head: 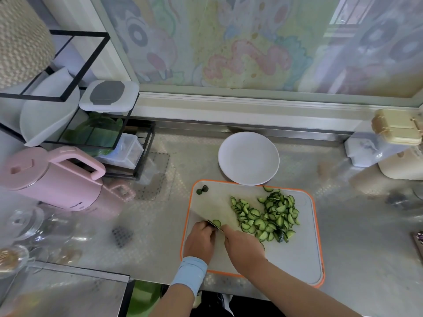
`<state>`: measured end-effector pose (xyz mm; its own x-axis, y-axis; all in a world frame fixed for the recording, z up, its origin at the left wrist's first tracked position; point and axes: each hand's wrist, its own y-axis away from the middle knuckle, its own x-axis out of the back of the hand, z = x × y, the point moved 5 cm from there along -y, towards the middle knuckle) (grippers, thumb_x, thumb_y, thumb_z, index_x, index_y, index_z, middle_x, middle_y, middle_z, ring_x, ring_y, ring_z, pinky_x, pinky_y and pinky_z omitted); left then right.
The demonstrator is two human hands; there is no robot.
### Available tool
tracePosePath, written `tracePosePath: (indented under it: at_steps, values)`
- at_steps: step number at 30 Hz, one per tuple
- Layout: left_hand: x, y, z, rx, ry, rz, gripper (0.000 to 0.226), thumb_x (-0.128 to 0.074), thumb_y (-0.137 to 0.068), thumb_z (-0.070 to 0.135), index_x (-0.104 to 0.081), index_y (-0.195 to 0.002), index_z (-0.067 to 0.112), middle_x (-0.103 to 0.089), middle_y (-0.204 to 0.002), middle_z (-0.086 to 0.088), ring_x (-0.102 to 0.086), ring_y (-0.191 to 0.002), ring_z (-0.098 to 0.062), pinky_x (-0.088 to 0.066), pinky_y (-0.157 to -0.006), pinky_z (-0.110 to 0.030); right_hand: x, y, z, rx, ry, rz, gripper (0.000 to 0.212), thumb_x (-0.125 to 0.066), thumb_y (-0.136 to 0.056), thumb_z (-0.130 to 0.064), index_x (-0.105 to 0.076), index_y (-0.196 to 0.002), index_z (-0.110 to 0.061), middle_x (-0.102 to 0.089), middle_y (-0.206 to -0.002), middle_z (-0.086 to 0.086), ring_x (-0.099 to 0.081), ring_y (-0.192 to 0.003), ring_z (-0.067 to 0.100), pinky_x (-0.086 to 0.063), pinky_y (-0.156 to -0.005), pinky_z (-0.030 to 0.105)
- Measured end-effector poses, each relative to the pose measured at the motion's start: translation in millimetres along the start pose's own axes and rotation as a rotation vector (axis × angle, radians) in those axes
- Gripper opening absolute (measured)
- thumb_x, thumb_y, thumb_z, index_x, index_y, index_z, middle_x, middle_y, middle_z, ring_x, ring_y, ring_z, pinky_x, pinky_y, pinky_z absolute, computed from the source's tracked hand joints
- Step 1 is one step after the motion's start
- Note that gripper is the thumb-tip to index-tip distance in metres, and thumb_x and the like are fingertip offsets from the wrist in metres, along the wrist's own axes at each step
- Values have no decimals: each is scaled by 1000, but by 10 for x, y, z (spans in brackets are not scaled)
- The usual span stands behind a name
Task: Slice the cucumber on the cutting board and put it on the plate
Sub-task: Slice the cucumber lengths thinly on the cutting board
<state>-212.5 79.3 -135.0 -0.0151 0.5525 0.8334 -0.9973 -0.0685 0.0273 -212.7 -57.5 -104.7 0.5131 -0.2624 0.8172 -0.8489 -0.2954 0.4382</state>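
Observation:
A grey cutting board [297, 255] with an orange rim lies on the counter. On its right half is a heap of half-moon cucumber slices [267, 216]. Two dark cucumber ends [202, 190] sit at its far left corner. My left hand [199, 241], fingers curled, holds a last small piece of cucumber [216, 223] on the board. My right hand [242, 248] grips a knife whose pale, broad blade [212, 210] stands against that piece; the handle is hidden in my fist. A white plate [248, 157], with nothing on it, sits just behind the board.
A pink kettle [52, 179] and a black wire rack [91, 133] with containers stand at the left. Glass lids [25, 221] lie at the near left. Cream and white boxes [398, 143] occupy the right back corner. A window sill runs behind the plate.

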Motion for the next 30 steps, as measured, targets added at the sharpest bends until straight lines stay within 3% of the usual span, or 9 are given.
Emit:
tracePosePath:
  at_steps: [5, 12, 19, 24, 30]
  values:
    - [12, 5, 2, -2, -4, 10, 12, -65, -76, 13, -74, -84, 16, -67, -83, -4, -63, -77, -22, -50, -60, -24, 58, 149, 77, 43, -1, 19, 30, -30, -103, -26, -39, -131, -31, -56, -79, -1, -57, -70, 27, -46, -60, 37]
    - [10, 15, 4, -8, -10, 39, 32, -45, -81, 29, -74, -79, 17, -66, -83, -1, -63, -77, -20, -50, -59, -22, 77, 286, 200, 35, 0, 0, 34, -30, -103, -25, -37, -135, -33, -63, -86, 1, -61, -76, 26, -49, -67, 39]
    - [-7, 28, -9, 35, 18, 22, 27, -49, -82, 27, -74, -87, 17, -66, -89, -1, -63, -82, -20, -49, -65, -23, 55, 171, 145, 26, -6, 3, 27, -30, -103, -24, -41, -127, -30, -54, -77, -2, -56, -70, 26, -41, -59, 35]
    - [-30, 51, -36, 21, 23, 24, 20, -58, -79, 20, -74, -89, 14, -65, -91, -3, -60, -86, -21, -52, -64, -26, 19, 67, 59, 6, -9, -6, 26, -34, -101, -19, -40, -123, -30, -57, -76, 0, -60, -69, 29, -52, -59, 39]
    - [-13, 43, -26, 39, 26, 26, 19, -56, -81, 22, -73, -84, 15, -65, -86, -5, -61, -80, -23, -51, -61, -28, 50, 174, 122, 50, 7, 13, 32, -32, -102, -22, -40, -132, -31, -63, -84, 3, -61, -73, 29, -49, -62, 39]
